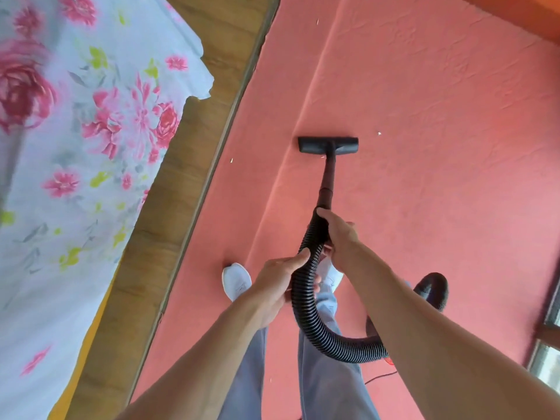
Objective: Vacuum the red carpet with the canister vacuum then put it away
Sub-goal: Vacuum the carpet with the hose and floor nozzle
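Head view, looking down.

- Right hand (pixel 337 234) is grasping the black wand (pixel 329 177) at its lower end, where the ribbed hose (pixel 306 313) joins; fingers are wrapping round it, thumb on top.
- Left hand (pixel 280 275) is gripping the hose just below and nearer the body than the right hand, fingers curling round the ribs.
- Wand is running straight ahead from the right hand to the floor nozzle (pixel 328 145), which is lying flat on the red carpet (pixel 439 110), well beyond both hands.
- Hose is looping down from the left hand, then passing under the right forearm. A black rounded part (pixel 431 289) is showing outside that forearm; hose or canister, cannot tell.
- White specks (pixel 379 133) are lying on the carpet right of the nozzle.
- A white shoe (pixel 236 280) is standing on the carpet just left of the left hand; grey trousers (pixel 325 377) are showing below the hands.
- Far left of the left hand: wooden bed frame (pixel 181 165) and floral sheet (pixel 75 131).
- A thin dark cord (pixel 381 378) is trailing beneath the right forearm.
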`<control>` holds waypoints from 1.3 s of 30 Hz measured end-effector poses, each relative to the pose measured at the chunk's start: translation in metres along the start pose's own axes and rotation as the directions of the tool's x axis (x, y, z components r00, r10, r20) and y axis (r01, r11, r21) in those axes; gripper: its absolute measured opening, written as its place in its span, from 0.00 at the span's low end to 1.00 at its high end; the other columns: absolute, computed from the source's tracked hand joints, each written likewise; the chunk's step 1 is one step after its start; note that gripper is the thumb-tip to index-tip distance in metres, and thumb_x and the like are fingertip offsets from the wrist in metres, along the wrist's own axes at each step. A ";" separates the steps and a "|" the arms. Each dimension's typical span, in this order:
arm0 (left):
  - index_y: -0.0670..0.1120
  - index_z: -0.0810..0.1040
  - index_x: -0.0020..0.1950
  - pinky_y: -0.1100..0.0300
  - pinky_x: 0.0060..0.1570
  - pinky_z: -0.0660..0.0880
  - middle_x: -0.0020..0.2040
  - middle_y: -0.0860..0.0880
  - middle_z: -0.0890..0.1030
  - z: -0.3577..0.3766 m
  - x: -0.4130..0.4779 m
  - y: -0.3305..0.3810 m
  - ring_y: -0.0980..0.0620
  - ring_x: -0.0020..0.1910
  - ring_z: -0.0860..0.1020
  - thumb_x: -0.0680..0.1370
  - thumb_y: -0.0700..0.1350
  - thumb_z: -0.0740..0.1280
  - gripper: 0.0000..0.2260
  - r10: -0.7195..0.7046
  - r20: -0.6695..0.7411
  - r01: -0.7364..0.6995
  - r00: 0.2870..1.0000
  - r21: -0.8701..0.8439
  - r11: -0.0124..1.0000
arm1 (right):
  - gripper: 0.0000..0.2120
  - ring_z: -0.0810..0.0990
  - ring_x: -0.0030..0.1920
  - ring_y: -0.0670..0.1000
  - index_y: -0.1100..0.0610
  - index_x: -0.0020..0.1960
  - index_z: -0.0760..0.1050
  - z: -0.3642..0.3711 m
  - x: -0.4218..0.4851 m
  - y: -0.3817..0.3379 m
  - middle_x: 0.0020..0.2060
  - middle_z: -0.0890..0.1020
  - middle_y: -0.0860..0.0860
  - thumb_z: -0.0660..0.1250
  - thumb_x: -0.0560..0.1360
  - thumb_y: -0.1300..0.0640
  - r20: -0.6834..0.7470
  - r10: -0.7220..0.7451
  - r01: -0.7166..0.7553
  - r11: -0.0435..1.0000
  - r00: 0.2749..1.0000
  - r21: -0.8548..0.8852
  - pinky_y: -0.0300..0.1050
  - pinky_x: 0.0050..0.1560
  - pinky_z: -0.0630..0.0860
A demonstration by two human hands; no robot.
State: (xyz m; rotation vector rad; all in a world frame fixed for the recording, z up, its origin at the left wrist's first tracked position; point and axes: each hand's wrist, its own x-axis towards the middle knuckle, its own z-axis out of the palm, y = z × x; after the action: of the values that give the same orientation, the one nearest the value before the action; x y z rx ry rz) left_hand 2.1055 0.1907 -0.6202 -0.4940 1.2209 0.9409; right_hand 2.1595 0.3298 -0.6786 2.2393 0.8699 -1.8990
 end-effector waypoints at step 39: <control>0.34 0.78 0.61 0.48 0.53 0.80 0.54 0.34 0.82 0.028 -0.006 0.002 0.38 0.50 0.83 0.78 0.49 0.68 0.20 0.076 0.310 -0.066 0.948 -0.043 0.997 | 0.29 0.81 0.35 0.56 0.66 0.55 0.78 -0.036 -0.035 -0.022 0.40 0.82 0.58 0.76 0.62 0.47 0.050 -0.094 0.086 0.985 0.994 0.152 0.51 0.41 0.80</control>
State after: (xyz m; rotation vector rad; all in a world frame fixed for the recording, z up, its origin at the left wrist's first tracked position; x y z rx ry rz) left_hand 2.1198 0.2115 -0.6060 -0.3134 0.9431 1.0572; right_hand 2.1782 0.3501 -0.6315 2.2498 0.8615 -2.1245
